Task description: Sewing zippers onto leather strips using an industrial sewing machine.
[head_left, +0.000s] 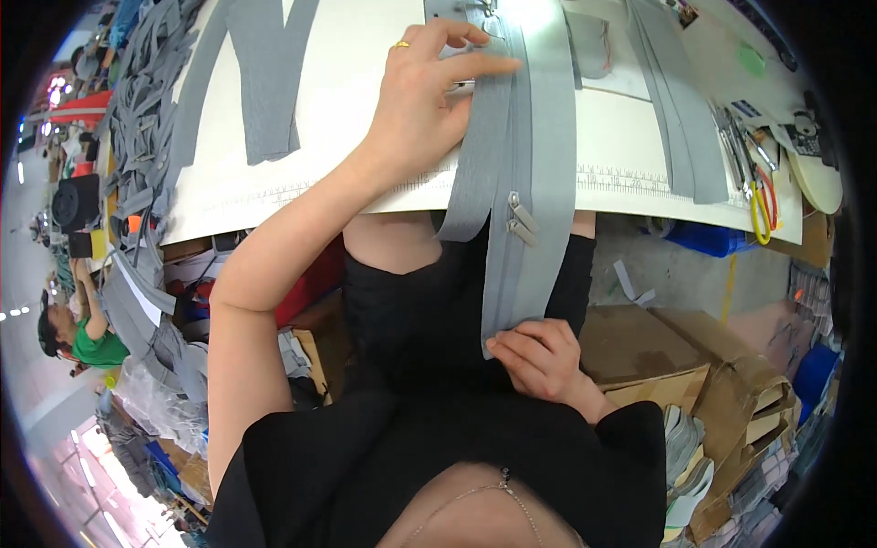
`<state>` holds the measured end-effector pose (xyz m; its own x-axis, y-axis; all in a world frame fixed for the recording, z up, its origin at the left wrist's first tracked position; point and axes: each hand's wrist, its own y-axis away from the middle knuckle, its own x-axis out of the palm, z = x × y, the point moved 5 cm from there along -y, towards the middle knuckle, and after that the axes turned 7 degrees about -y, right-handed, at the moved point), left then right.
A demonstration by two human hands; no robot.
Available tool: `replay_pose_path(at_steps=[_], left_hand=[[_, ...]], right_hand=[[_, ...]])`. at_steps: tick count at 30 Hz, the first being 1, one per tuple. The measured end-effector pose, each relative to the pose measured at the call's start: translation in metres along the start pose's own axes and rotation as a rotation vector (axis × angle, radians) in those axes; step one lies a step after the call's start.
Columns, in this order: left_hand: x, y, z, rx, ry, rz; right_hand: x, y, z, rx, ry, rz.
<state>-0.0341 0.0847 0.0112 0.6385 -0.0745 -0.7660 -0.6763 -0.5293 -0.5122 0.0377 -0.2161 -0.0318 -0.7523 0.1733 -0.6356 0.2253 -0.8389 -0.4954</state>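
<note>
Busy workshop, fabric stacked all round; a worker in a green top off to the left. Surface: white worktable with ruler marks along its near edge. A tangled heap of grey fabric strips beyond its left side; yellow-and-red-handled scissors at the right, apart from the work, presumably to keep them reachable but clear.

Centre: long grey fabric strip with a zipper, running from beside a shiny metal machine foot, over the table edge and down above the lap. Whether the foot presses on it, cannot tell. Two silver zipper pulls sit on the hanging part, just past the edge. A narrower loose grey band lies along its left side.

Left hand: fingers spread, thumb well apart from the forefinger, whose tip rests on the strip near the foot; looks like steadying rather than gripping. Right hand: fingers closed in a pinch on the strip's lower end, likely to keep the length straight and flat.
</note>
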Motion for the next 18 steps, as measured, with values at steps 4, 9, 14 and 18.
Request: replay_pose_path(at_steps=[4,9,14,18], left_hand=[[-0.004,0.002,0.0,0.032,0.198,0.054],[-0.009,0.001,0.016,-0.444,0.751,0.036],[-0.009,-0.001,0.009,-0.372,0.752,0.075],[-0.013,-0.001,0.013,-0.314,0.574,0.119]], right_hand=[[-0.003,0.0,0.0,0.017,-0.014,0.004],[-0.001,0.004,0.001,0.011,-0.013,-0.03],[-0.002,0.002,0.002,0.028,-0.01,-0.014],[-0.001,0.001,0.003,0.011,0.0,-0.028]])
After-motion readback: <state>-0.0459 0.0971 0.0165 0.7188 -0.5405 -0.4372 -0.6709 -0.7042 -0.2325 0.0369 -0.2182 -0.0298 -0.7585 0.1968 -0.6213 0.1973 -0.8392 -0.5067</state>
